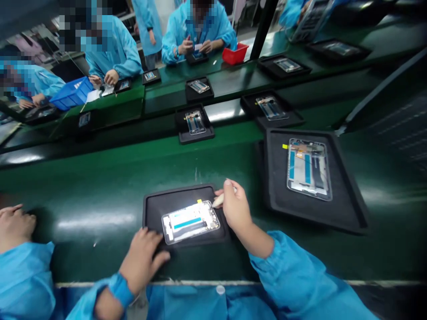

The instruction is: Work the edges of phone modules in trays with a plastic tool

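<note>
A phone mid-frame [188, 223] with bright silver surfaces, a blue strip and a small yellow tab lies in a shallow black tray [153, 202] in front of me. My right hand [237, 209] is closed round a white pen-like tool [218, 201]. The tool's tip is at the phone frame's upper right corner; whether it touches I cannot tell. My left hand [142, 258] has its fingers apart and holds nothing. Its fingertips rest at the tray's lower left edge, beside the phone frame.
Stacked black trays [347, 204] at my right carry another phone frame [308, 169]. More trays with phone frames line the green bench beyond. A neighbour's hand [16, 226] rests at far left. Co-workers sit opposite, near a blue bin [70, 94] and a red bin [235, 54].
</note>
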Motion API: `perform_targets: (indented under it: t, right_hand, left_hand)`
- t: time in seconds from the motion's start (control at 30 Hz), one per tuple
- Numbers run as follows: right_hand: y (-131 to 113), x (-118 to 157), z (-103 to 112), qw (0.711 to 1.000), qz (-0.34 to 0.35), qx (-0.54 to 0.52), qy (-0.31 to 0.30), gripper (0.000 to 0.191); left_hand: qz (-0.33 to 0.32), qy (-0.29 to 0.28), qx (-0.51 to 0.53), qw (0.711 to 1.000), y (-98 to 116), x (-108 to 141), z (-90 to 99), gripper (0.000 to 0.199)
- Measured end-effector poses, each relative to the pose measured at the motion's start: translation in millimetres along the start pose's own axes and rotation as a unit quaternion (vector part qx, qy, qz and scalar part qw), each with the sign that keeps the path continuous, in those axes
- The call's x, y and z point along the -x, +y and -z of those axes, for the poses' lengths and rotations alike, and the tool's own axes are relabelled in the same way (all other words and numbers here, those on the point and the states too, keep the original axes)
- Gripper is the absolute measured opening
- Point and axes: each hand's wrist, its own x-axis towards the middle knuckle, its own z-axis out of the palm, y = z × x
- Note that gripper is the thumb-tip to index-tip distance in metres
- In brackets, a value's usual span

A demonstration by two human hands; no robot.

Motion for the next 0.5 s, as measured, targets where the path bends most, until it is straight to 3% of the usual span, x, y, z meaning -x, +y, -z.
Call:
perform_targets:
  t: [0.03, 0.1, 0.2, 0.27, 0.33, 0.43, 0.5]
  right_hand:
    - [-1.8, -4.3, 0.3, 1.000, -0.003, 0.010, 0.010, 0.049]
    - [-6.6, -13.5, -5.1, 0.999, 0.003, 0.031, 0.034, 0.047]
    - [-17.2, -26.1, -27.4, 0.997, 0.034, 0.051, 0.054, 0.046]
    - [-23.8, -33.9, -46.7, 0.996, 0.047, 0.062, 0.047, 0.047]
    - [-27.6, -42.9, -64.7, 0.994, 0.055, 0.093, 0.033, 0.046]
    - [-28.9, -62.4, -84.3, 0.968, 0.091, 0.235, 0.014, 0.046]
    - [-29.8, -80.1, -92.4, 0.936, 0.119, 0.330, 0.014, 0.042]
  left_hand:
    - [-0.039, 0.002, -0.030, 0.999, -2.2, 15.7, -4.8, 0.045]
    - [-0.059, 0.018, -0.069, 0.996, -4.8, 35.9, -16.1, 0.032]
    - [-0.003, 0.042, -0.093, 0.995, -15.2, 41.1, -26.4, 0.030]
    - [0.096, 0.032, -0.107, 0.989, -32.6, 35.9, -24.3, 0.037]
    - [0.252, -0.017, -0.114, 0.961, -58.5, 28.4, -15.4, 0.041]
    - [0.491, -0.119, -0.086, 0.858, -102.5, 15.2, 0.9, 0.044]
    - [0.561, -0.122, -0.076, 0.815, -124.2, 7.7, 3.8, 0.048]
